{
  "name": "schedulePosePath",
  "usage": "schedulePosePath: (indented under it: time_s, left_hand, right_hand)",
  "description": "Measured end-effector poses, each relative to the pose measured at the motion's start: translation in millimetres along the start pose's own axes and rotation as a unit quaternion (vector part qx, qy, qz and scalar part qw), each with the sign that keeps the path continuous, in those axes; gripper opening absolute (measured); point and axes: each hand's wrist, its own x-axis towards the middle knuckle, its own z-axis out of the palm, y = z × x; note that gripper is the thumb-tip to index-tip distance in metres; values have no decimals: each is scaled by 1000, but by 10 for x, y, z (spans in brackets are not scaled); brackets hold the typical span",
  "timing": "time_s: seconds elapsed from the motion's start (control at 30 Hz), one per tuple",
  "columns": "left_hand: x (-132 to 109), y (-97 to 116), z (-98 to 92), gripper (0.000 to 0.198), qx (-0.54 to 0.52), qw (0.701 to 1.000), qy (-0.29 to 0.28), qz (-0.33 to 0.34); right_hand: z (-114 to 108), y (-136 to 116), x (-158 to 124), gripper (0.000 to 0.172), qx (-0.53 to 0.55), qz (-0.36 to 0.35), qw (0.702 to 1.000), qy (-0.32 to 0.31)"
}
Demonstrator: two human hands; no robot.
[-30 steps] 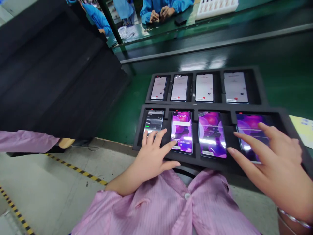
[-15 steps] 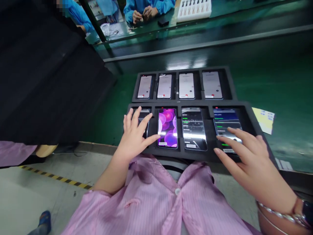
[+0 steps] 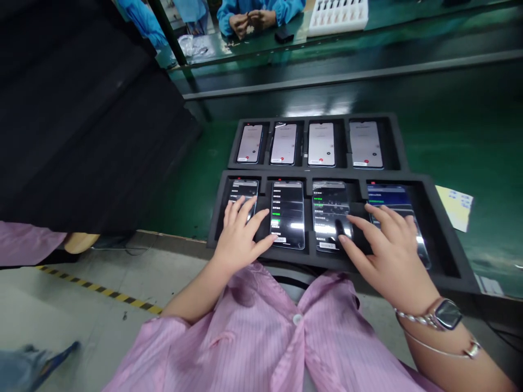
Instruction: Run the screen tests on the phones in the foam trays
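**Last purple screen's gone**

The second phone (image 3: 287, 215) in my front foam tray (image 3: 445, 272) swapped its purple wallpaper for a dark list screen, matching the others now. My right grip (image 3: 386, 250) slid left over the third phone (image 3: 329, 209), and my watch (image 3: 447, 314) came into view.

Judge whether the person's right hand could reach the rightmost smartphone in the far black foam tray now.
Probably yes: the right hand sits over the nearer tray, and only that tray's rim lies between it and the uncovered smartphone.
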Motion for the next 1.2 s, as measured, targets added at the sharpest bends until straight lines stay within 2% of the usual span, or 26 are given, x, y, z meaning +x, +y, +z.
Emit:
schedulePosePath:
  time_s: [0.2,0.37,0.47,0.73,1.0,1.1,1.2]
  left_hand:
    - [32,12,-3,54,2,999,-41,-20]
    - [26,12,3,57,6,999,-41,-16]
    - [31,24,-5,60,12,998,-51,-19]
    - [138,102,-29,87,22,987,-145,-60]
    - [210,103,-9,74,19,983,-166,-72]
    - [152,166,-232,66,33,981,-181,-55]
    - [-4,269,-704,53,-17,971,-238,6]
  right_hand:
    - [-8,-12,-29,38,-8,21,1000,-14]
    - [22,18,-45,40,-20,27,999,-19]
    - [61,37,-51,44,-32,24,999,-1]
    - [42,-75,-32,57,-97,70,993,-16]
    - [36,-125,51,62,-116,63,989,-61]
    - [-135,-87,42,69,-108,28,988,-104]
    - [-495,-26,-60,69,-73,14,986,-152]
